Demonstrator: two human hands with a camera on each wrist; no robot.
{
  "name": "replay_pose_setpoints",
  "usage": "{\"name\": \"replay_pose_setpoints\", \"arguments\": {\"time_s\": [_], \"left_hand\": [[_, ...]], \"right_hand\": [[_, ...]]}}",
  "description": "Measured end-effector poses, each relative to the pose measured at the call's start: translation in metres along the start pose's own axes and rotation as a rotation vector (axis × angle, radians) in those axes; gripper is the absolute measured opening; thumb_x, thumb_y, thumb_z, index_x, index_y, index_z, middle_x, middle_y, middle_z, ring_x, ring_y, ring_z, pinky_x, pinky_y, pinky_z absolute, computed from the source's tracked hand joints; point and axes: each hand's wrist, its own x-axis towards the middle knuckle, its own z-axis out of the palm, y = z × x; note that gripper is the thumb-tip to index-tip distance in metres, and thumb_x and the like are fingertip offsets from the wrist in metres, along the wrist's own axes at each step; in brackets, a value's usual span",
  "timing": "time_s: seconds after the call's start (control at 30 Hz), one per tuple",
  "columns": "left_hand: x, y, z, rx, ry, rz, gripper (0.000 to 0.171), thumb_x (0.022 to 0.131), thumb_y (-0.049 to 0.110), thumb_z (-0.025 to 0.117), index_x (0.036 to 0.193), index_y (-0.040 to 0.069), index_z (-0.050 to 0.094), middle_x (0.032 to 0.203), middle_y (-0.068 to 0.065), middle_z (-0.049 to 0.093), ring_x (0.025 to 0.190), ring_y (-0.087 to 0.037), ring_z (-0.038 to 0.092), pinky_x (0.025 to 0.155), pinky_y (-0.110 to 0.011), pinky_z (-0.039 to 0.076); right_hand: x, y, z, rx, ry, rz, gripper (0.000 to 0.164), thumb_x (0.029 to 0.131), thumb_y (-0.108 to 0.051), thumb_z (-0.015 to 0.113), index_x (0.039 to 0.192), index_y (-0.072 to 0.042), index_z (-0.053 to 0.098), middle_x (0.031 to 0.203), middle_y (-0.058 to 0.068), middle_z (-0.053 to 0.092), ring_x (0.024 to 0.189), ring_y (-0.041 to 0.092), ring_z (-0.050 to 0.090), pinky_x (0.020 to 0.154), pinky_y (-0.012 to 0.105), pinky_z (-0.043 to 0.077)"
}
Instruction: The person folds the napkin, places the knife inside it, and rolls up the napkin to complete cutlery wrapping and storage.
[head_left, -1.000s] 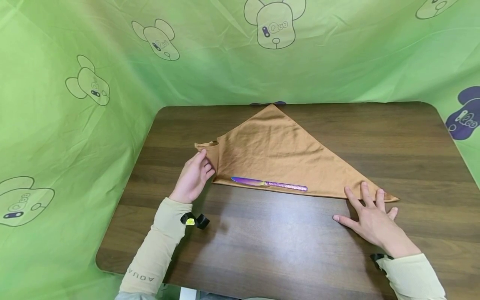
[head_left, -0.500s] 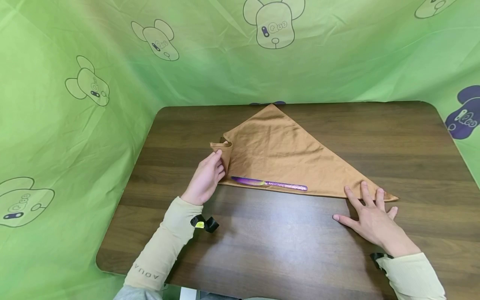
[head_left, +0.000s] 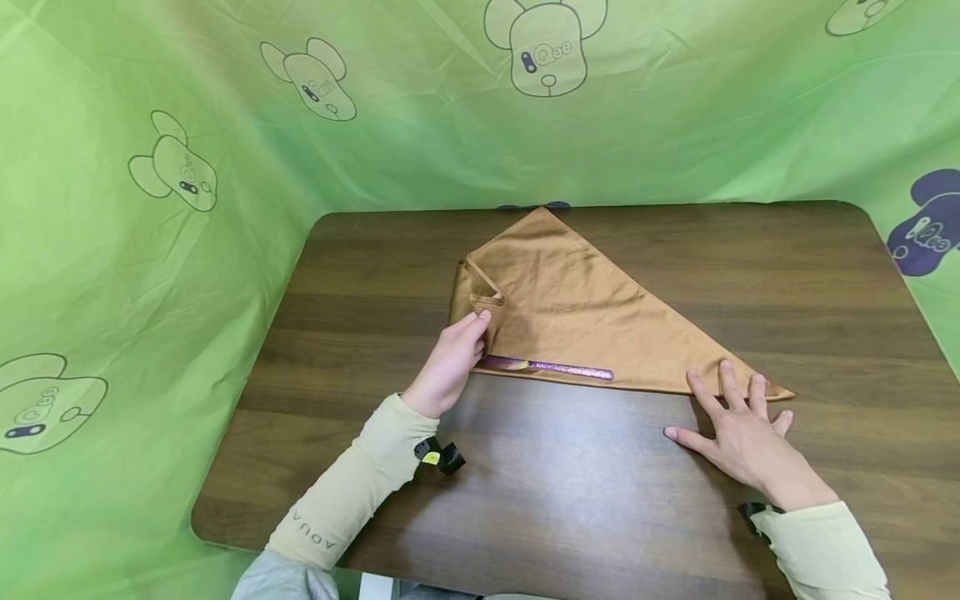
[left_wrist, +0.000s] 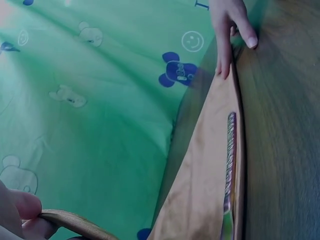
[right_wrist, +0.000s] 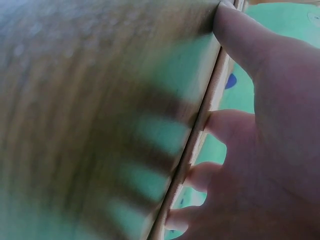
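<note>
A copper-brown cloth (head_left: 585, 308) lies folded into a triangle, its peak at the table's far edge. My left hand (head_left: 450, 358) pinches the cloth's left corner, which is lifted and folded in over the rest. Along the near edge of the cloth lies a table knife (head_left: 570, 369) with a purple glittery handle; the hand and the fold cover its blade tip. My right hand (head_left: 750, 442) is spread with straight fingers resting on the cloth's right corner. In the right wrist view, the fingertips (right_wrist: 200, 176) meet the cloth's edge (right_wrist: 192, 150).
The dark wooden table (head_left: 570, 492) has rounded corners and extends to both sides of the cloth. Green fabric (head_left: 420, 100) printed with cartoon heads hangs behind it and along the left side. Each wrist carries a black strap.
My left hand has moved right, carrying the cloth's left corner inward so the fold now reaches over the knife's blade tip. The right hand and the knife have stayed in place.
</note>
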Motion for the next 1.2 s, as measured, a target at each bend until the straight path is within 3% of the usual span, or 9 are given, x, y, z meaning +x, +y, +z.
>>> {"name": "replay_pose_setpoints", "arguments": {"time_s": [0.4,0.67,1.0,1.2], "left_hand": [[0.002,-0.008,0.024,0.032,-0.043,0.047,0.043,0.104,0.026,0.04,0.142,0.009,0.049,0.151,-0.009,0.042,0.141,-0.029,0.037,0.117,-0.042,0.027],[0.003,-0.017,0.038,0.139,-0.038,0.054,0.044,0.103,0.031,0.042,0.144,0.015,0.047,0.154,0.0,0.038,0.145,-0.015,0.029,0.119,-0.036,0.023],[0.005,-0.026,0.054,0.187,-0.016,0.061,0.042,0.102,0.033,0.044,0.138,0.015,0.054,0.148,-0.001,0.048,0.141,-0.016,0.037,0.118,-0.037,0.024],[0.005,-0.033,0.06,0.225,-0.029,0.069,0.042,0.103,0.033,0.043,0.138,0.014,0.055,0.148,-0.001,0.047,0.142,-0.018,0.036,0.119,-0.039,0.024]], "right_hand": [[0.0,0.001,0.0,0.003,-0.001,0.001,0.096,0.087,-0.069,0.051,0.156,-0.015,0.011,0.154,0.037,-0.001,0.131,0.071,-0.002,0.081,0.09,0.007],[0.0,0.0,0.001,0.004,0.001,-0.001,0.096,0.087,-0.069,0.051,0.156,-0.015,0.013,0.154,0.037,0.001,0.131,0.071,-0.001,0.082,0.09,0.007],[0.0,0.001,0.001,0.005,-0.006,0.004,0.096,0.087,-0.069,0.051,0.156,-0.015,0.012,0.154,0.037,0.001,0.131,0.071,-0.002,0.082,0.09,0.007],[0.0,0.001,0.001,0.005,0.0,0.0,0.096,0.087,-0.069,0.051,0.156,-0.015,0.012,0.154,0.037,0.0,0.131,0.071,-0.001,0.081,0.09,0.008]]}}
